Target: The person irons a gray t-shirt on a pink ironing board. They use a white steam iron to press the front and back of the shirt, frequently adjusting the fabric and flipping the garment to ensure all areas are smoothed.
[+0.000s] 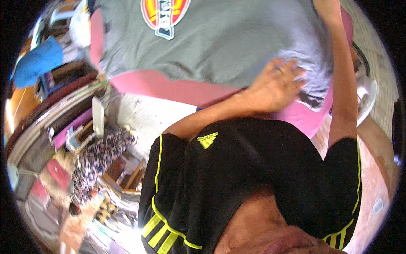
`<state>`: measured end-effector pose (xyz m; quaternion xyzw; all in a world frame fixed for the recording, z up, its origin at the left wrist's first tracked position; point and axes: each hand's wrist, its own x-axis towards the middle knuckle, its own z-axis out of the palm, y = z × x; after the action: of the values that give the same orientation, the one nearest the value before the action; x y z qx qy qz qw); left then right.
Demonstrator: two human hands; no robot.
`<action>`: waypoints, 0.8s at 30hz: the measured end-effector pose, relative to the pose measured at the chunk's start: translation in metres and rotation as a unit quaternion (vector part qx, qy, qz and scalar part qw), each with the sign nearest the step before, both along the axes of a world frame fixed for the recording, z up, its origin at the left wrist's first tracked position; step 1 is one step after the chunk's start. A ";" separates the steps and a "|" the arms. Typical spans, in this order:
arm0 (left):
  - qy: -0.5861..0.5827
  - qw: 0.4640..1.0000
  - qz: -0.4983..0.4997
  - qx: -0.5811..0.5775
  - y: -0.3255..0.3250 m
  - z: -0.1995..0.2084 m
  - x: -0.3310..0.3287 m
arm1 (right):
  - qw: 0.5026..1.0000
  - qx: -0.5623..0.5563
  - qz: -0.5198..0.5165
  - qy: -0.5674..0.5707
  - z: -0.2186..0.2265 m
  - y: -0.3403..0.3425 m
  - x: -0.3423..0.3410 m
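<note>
A grey garment [203, 46] with a red, yellow and white printed badge is spread over a pink-covered surface [165, 86]. Toward its right side the fabric looks pale lavender in bright light, with small wrinkles near the edge. My left hand [277, 84] lies palm down on that part, fingers stretched and spread, slightly blurred. My right arm reaches along the garment's right edge, and my right hand [327, 9] is at the top of the picture. Its fingers are mostly cut off there, so what it touches is hidden.
At the left stand crowded shelves with a blue cloth [38, 61]. Below them are a dark patterned cloth [99, 158] and a wooden box [124, 171]. Right of the pink surface are a white curved object [368, 99] and a dark curved cord [361, 55].
</note>
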<state>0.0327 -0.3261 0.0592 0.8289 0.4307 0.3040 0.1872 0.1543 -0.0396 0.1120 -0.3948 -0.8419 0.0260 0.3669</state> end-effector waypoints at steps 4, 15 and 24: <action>0.138 0.949 0.283 -0.025 -0.050 0.017 -0.095 | 0.994 -0.009 0.038 -0.101 -0.056 -0.126 0.020; 0.230 0.851 0.472 -0.021 -0.103 -0.054 -0.266 | 0.970 -0.028 -0.090 -0.225 -0.089 -0.115 0.056; 0.065 0.744 0.646 0.155 -0.098 -0.070 -0.390 | 0.989 -0.012 -0.052 -0.138 -0.084 -0.127 0.028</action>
<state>-0.3575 -0.4237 -0.0110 0.3875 0.8214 0.3598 -0.2139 0.1822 -0.1662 0.0276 -0.4417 -0.8628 -0.0379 0.2429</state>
